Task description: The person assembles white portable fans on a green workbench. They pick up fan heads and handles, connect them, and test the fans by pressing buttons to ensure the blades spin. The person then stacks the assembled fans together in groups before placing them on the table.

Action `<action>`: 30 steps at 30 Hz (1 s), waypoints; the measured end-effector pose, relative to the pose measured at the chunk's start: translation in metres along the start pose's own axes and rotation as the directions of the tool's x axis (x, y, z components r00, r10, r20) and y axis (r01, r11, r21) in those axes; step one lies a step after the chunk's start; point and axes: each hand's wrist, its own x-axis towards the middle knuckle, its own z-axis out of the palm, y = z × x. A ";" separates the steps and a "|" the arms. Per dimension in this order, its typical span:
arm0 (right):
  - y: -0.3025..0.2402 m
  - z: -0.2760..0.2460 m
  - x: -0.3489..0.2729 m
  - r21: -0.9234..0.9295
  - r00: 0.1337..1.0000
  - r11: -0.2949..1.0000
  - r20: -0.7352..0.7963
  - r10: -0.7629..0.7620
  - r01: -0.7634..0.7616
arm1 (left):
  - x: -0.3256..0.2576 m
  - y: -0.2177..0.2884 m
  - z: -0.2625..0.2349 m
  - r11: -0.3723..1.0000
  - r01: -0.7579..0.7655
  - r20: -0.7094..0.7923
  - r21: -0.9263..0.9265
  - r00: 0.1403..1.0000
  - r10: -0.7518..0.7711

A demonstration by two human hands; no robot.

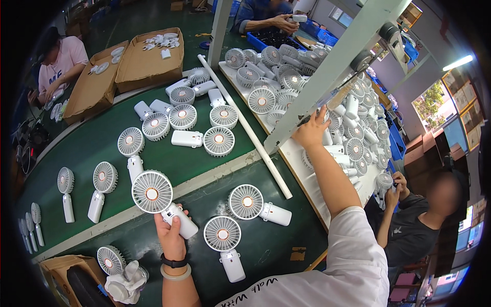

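Observation:
My left hand (171,233) grips the handle of a white handheld fan (153,193) with an orange hub, held just above the dark green table (92,148). My right hand (309,130) reaches far forward to a pile of white fans (353,138) on a white tray, partly behind a slanted white post (332,66); whether its fingers hold anything is hidden. Two more fans (245,202) (223,235) lie on the table between my arms.
Several white fans lie across the green table, and a white tube (245,128) runs diagonally. Cardboard boxes (148,59) sit at the far side. Other people sit at the left, top and lower right. A white cloth (125,284) lies bottom left.

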 end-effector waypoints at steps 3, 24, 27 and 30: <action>-0.005 0.001 0.012 0.067 0.999 0.998 0.047 0.005 -0.008 | 0.000 -0.002 -0.004 1.000 0.008 -0.005 0.000 1.000 -0.008; 0.007 0.038 0.039 0.055 0.993 0.992 -0.017 -0.114 0.114 | 0.001 -0.006 -0.012 1.000 0.009 0.009 -0.021 1.000 -0.009; 0.019 0.007 0.013 0.187 0.931 0.931 -0.253 -0.263 0.314 | 0.005 -0.010 -0.009 1.000 0.021 0.039 -0.019 0.999 -0.021; 0.033 -0.046 -0.015 0.078 0.974 0.975 -0.110 -0.198 0.207 | 0.007 -0.010 -0.001 0.996 0.054 0.085 -0.067 0.995 -0.049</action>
